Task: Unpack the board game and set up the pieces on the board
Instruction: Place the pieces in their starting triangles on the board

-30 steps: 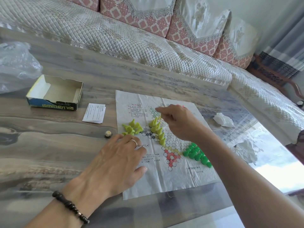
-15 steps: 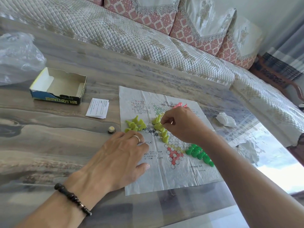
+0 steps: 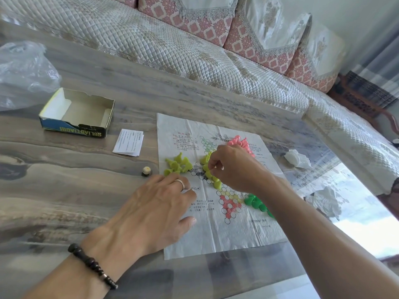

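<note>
Left hand spread flat on the paper board, right hand pinching a yellow peg over the central cells (standing pegs crowd close); a careless brush could topple them.

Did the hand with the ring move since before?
No. The left hand lies flat on the paper board's left edge as before, its fingertips just below the loose yellow-green pieces. Only the camera shifted.

Yellow-green pieces, pink pieces, green pieces on a white paper board (hexagon-printed); grey wood-grain table.
</note>
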The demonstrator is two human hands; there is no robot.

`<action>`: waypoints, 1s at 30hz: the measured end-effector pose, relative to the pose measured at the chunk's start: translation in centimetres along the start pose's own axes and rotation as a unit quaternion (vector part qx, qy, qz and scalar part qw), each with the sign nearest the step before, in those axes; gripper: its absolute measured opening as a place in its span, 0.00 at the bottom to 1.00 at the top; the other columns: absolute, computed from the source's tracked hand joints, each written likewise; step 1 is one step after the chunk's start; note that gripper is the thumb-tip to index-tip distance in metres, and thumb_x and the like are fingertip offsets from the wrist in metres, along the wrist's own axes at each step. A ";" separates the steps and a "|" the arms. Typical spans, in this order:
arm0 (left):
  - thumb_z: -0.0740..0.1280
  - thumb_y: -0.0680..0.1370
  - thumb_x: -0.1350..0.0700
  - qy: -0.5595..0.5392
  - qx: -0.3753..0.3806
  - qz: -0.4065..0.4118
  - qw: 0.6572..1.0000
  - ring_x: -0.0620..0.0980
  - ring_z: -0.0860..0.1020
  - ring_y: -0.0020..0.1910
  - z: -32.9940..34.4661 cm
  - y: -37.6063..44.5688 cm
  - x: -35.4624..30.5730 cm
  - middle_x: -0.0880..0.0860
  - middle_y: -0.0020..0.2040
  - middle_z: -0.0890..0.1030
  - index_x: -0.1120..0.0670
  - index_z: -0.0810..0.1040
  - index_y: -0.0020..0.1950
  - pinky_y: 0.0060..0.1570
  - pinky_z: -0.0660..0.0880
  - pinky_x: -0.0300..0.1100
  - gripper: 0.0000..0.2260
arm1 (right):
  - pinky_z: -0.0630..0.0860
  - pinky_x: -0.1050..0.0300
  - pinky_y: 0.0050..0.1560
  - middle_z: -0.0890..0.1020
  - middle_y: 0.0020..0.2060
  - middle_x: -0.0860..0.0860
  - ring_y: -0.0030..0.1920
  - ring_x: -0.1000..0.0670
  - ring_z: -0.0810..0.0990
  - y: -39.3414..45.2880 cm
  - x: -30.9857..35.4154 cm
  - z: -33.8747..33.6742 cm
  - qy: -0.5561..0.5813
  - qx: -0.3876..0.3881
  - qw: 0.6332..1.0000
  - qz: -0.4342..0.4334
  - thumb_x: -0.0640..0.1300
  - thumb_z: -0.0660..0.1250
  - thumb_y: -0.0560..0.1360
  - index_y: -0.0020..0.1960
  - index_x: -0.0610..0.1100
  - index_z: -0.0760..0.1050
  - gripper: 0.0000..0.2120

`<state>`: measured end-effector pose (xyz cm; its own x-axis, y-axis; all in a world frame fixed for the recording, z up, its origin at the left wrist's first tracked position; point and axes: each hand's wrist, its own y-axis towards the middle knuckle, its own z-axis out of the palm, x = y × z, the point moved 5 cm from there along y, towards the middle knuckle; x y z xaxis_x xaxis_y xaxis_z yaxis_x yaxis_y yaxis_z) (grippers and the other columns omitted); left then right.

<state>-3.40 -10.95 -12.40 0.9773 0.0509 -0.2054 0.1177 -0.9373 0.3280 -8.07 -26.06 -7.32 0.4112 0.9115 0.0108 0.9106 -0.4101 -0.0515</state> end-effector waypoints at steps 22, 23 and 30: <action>0.56 0.70 0.39 -0.003 0.011 -0.030 0.999 0.46 0.79 0.48 -0.5 -0.4 0.9 0.45 0.48 0.81 0.46 0.80 0.44 0.46 0.78 0.44 0.18 | 0.79 0.51 0.51 0.85 0.45 0.49 0.47 0.48 0.82 5.4 4.1 0.5 0.090 -0.019 0.995 -0.028 0.34 0.62 0.74 0.51 0.44 0.84 0.14; 0.56 0.70 0.39 -0.002 0.012 -0.029 1.000 0.46 0.79 0.48 -0.5 -0.4 0.9 0.46 0.48 0.81 0.46 0.80 0.44 0.46 0.78 0.45 0.18 | 0.79 0.50 0.50 0.85 0.44 0.49 0.46 0.49 0.82 5.3 3.8 0.3 0.099 -0.028 0.994 -0.023 0.34 0.63 0.74 0.50 0.44 0.83 0.13; 0.55 0.69 0.39 0.009 0.003 -0.012 1.000 0.48 0.81 0.46 -0.7 -0.3 0.2 0.47 0.45 0.82 0.46 0.81 0.42 0.43 0.79 0.42 0.18 | 0.68 0.68 0.36 0.80 0.39 0.55 0.36 0.62 0.73 2.0 0.6 -2.1 0.113 -0.073 0.991 0.000 0.43 0.71 0.73 0.46 0.46 0.82 0.02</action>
<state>-3.10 -10.37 -11.87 0.9773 0.0790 -0.1965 0.1397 -0.9378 0.3178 -5.91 -26.45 -5.30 0.3950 0.8881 0.2352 0.9004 -0.4250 0.0924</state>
